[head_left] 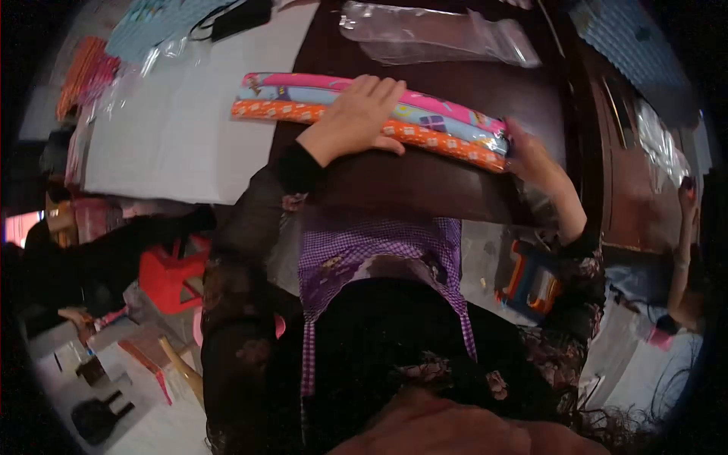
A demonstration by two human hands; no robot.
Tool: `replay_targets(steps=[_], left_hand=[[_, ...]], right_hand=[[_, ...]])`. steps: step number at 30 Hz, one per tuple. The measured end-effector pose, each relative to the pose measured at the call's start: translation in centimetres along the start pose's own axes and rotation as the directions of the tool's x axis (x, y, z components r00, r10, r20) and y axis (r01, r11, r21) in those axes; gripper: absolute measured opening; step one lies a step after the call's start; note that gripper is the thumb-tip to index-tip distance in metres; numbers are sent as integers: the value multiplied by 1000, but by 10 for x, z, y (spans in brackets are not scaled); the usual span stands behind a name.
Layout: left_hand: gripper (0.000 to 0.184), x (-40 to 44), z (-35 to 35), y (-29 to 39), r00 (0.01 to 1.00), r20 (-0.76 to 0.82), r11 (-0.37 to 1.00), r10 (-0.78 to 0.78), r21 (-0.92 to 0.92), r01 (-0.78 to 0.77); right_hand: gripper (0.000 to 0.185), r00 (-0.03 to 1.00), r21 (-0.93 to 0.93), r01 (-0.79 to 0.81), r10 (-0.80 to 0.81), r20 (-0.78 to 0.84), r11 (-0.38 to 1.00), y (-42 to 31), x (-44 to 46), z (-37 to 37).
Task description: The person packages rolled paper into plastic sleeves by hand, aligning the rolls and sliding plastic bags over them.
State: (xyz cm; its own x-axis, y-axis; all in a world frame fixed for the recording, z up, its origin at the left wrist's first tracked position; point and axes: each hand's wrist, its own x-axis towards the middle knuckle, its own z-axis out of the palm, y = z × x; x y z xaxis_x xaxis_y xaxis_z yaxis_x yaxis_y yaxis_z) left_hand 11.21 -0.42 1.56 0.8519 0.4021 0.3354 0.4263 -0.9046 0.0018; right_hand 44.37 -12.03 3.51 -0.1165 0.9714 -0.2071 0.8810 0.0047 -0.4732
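Spreading over the middle of three patterned rolls, the left hand (360, 114) lies nearly flat, fingers straight and close together, thumb reaching out past the near edge; it covers the rolls without closing around them. The right hand (537, 159) is at their right end, touching it, its fingers partly hidden, so I can't tell how tightly it is closed or whether it grips. The rolls lie side by side: a pink roll (447, 105) on the far side, a light blue roll (409, 114) between, an orange roll (440, 141) nearest the wearer. Their left end lies over a white surface (174, 136), the rest over the dark tabletop (425, 186). Beyond them sit clear plastic bags (440, 34), well apart from both hands.
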Motion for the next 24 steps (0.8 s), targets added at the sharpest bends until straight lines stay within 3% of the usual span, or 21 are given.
replay_targets(steps=[1,3,5,7,8,9,10,11,12,14,16,17,19,21,24], left_hand=[[100,-2,1,0,999,4,998,-45,33,45],[95,-7,3,-6,995,-96,998,34,-51,-39],[95,-18,-3,-18,989,-130,992,-76,-115,61],[85,-35,-15,-39,930,-244,936,-274,-292,198],[78,-52,-21,-60,861,-349,920,-370,-264,289],[71,-73,-22,-86,772,-449,892,-451,-246,378],[65,-97,-23,-109,658,-461,803,-596,-346,485],[60,-116,-26,-126,524,-454,693,-721,-447,566],[60,-126,-34,-132,521,-456,692,-721,-445,568],[55,-136,-45,-136,273,-14,215,-962,-656,724],[56,-132,-43,-132,324,15,225,-946,-688,690],[57,-129,-41,-130,374,43,231,-926,-719,656],[58,-129,-34,-136,381,36,247,-924,-704,666],[58,-127,-31,-137,385,31,258,-922,-692,674],[57,-119,-33,-137,360,-45,328,-932,-530,782]], right_hand=[[72,999,52,45,-45,-12,998,19,3,7],[60,995,84,96,-92,-49,992,26,5,9],[53,990,61,127,-123,-76,990,21,-1,5],[37,995,46,-101,102,-21,994,23,-3,6],[37,996,47,-88,89,-15,995,18,-8,7],[30,997,93,32,-26,-68,995,5,-14,4],[24,982,129,153,-137,-128,980,-2,-20,2],[24,982,127,159,-143,-126,979,11,-21,10],[24,979,246,143,-100,-178,959,37,-20,24],[24,974,366,130,-50,-220,922,40,-22,28],[26,907,0,309,-295,-299,951,8,-29,16],[26,908,-2,306,-293,-299,952,13,-29,18],[24,855,-136,336,-362,-371,932,23,-26,25],[22,883,-112,304,-324,-341,946,24,-26,25],[18,926,-56,226,-233,-297,972,26,-22,25]])
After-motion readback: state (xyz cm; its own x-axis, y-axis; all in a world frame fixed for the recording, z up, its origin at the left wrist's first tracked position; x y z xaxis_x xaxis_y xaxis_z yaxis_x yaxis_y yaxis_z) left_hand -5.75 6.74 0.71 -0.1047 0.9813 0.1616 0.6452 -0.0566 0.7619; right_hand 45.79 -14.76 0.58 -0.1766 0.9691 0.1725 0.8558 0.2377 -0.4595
